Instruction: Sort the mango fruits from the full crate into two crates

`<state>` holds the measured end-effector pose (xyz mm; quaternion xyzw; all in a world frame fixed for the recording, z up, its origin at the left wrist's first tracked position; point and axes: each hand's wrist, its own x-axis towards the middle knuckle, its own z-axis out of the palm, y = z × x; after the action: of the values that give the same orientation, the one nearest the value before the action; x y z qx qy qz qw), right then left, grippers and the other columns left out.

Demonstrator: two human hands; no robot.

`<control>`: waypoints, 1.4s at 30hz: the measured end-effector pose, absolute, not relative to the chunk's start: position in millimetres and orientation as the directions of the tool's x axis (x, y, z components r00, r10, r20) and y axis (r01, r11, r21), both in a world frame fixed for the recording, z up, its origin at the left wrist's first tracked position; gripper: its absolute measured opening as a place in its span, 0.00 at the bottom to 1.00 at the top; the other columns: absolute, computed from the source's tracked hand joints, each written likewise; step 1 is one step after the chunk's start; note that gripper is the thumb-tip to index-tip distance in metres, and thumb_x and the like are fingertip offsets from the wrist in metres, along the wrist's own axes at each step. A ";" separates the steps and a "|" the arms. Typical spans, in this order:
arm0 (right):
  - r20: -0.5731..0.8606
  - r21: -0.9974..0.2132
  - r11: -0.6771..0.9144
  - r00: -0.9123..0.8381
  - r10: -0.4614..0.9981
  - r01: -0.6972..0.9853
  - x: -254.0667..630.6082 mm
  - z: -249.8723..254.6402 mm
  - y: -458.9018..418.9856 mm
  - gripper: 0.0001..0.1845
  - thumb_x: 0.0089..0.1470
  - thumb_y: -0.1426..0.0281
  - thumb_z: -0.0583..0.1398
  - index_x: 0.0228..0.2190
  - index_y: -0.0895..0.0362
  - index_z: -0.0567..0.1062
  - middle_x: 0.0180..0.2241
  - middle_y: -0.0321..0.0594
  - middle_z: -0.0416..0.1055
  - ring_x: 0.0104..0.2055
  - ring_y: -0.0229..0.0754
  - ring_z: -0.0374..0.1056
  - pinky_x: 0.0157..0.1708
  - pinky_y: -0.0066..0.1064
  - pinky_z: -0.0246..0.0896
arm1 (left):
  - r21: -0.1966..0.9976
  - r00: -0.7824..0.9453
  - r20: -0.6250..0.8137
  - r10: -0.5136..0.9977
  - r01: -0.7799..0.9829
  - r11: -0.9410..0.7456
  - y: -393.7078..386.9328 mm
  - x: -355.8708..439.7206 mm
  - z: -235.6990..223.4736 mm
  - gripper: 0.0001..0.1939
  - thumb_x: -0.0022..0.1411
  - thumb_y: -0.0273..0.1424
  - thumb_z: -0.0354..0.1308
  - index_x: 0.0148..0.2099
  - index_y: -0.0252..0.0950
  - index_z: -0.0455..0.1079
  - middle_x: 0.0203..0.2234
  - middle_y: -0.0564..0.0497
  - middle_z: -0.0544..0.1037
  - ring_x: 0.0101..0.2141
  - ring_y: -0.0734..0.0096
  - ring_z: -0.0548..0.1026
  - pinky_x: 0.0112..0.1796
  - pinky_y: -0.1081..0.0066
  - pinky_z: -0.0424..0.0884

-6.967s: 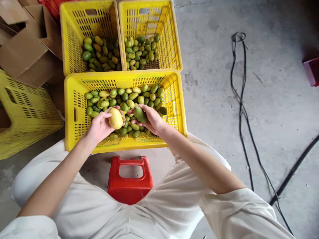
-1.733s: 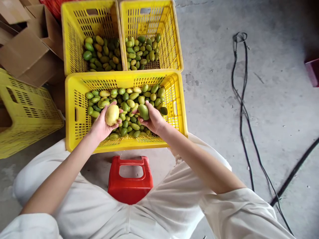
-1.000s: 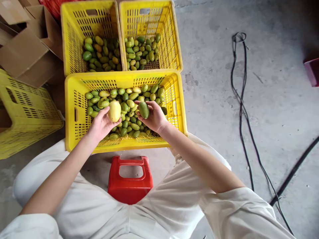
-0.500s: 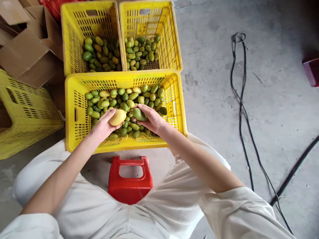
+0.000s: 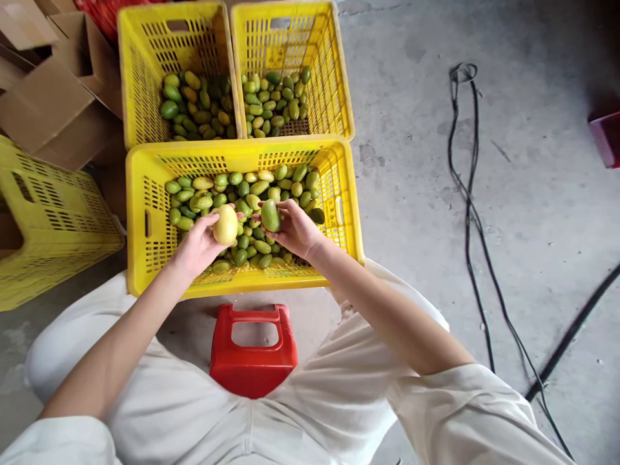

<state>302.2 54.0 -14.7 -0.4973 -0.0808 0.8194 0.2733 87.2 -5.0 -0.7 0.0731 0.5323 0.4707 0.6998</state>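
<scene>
– the left hand [image 5: 201, 241] grips what?
– a yellow fruit [image 5: 225, 225]; the right hand [image 5: 299, 228] grips a green fruit [image 5: 270, 216], both above the front crate [image 5: 239, 147].
– how best to handle them?
– i'd hold each lightly, turn it slowly so every side shows, and work low over the front crate against drops.
</scene>
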 end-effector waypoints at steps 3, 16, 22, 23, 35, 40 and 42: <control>-0.751 -0.406 -0.838 -0.389 0.533 -0.365 302.1 -11.5 54.0 0.11 0.69 0.65 0.59 0.45 0.55 0.80 0.32 0.39 0.78 0.31 0.41 0.74 0.32 0.30 0.75 | 0.553 0.009 -0.725 0.689 -0.588 0.590 -3.4 90.8 5.3 0.12 0.69 0.33 0.64 0.49 0.32 0.83 0.42 0.42 0.86 0.42 0.61 0.86 0.34 0.70 0.81; -0.688 -0.498 -0.833 -0.474 0.549 -0.242 299.5 -10.3 48.7 0.20 0.73 0.55 0.67 0.34 0.54 0.73 0.25 0.33 0.69 0.26 0.35 0.62 0.25 0.24 0.59 | 0.537 -0.021 -0.771 0.636 -0.558 0.633 -0.5 93.2 4.7 0.14 0.74 0.39 0.71 0.43 0.36 0.73 0.30 0.51 0.80 0.22 0.76 0.73 0.18 0.80 0.58; -0.687 -0.393 -0.862 -0.522 0.506 -0.320 300.9 -12.0 53.5 0.26 0.82 0.49 0.49 0.45 0.55 0.75 0.24 0.32 0.66 0.19 0.33 0.49 0.17 0.21 0.42 | 0.597 -0.109 -0.723 0.682 -0.595 0.538 1.4 88.6 -3.3 0.20 0.72 0.47 0.75 0.46 0.37 0.76 0.34 0.51 0.81 0.26 0.75 0.77 0.21 0.79 0.65; -0.684 -0.390 -0.859 -0.520 0.512 -0.333 300.5 -10.9 53.7 0.28 0.83 0.49 0.46 0.47 0.55 0.75 0.24 0.32 0.66 0.19 0.33 0.48 0.16 0.21 0.41 | 0.597 -0.119 -0.725 0.678 -0.598 0.534 2.5 88.1 -3.3 0.20 0.73 0.49 0.73 0.47 0.37 0.77 0.34 0.50 0.81 0.27 0.74 0.78 0.23 0.78 0.67; -0.619 -0.516 -0.752 -0.428 0.658 -0.410 297.9 -6.7 47.9 0.09 0.65 0.63 0.70 0.39 0.52 0.77 0.37 0.38 0.79 0.39 0.41 0.74 0.37 0.28 0.72 | 0.606 -0.144 -0.709 0.690 -0.626 0.491 -0.5 82.9 -4.3 0.17 0.66 0.43 0.79 0.45 0.39 0.79 0.39 0.47 0.85 0.39 0.65 0.83 0.33 0.74 0.75; -0.612 -0.439 -0.761 -0.461 0.642 -0.477 299.3 -6.0 49.4 0.12 0.55 0.70 0.66 0.43 0.55 0.79 0.41 0.44 0.84 0.50 0.51 0.82 0.51 0.38 0.82 | 0.616 -0.125 -0.696 0.707 -0.610 0.499 -0.7 82.8 -4.8 0.21 0.66 0.48 0.78 0.48 0.39 0.78 0.44 0.44 0.87 0.42 0.64 0.84 0.35 0.73 0.76; -0.622 -0.433 -0.758 -0.447 0.643 -0.487 299.4 -5.5 49.5 0.12 0.53 0.72 0.65 0.42 0.54 0.79 0.39 0.42 0.83 0.48 0.49 0.83 0.52 0.40 0.83 | 0.603 -0.101 -0.698 0.709 -0.616 0.506 0.1 83.7 -3.5 0.20 0.68 0.47 0.76 0.50 0.38 0.79 0.43 0.44 0.87 0.37 0.68 0.82 0.34 0.73 0.76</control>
<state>299.4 49.5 -5.5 -0.4058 -0.0960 0.8452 0.3342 83.7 0.1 -3.5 0.0417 0.5528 0.4951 0.6691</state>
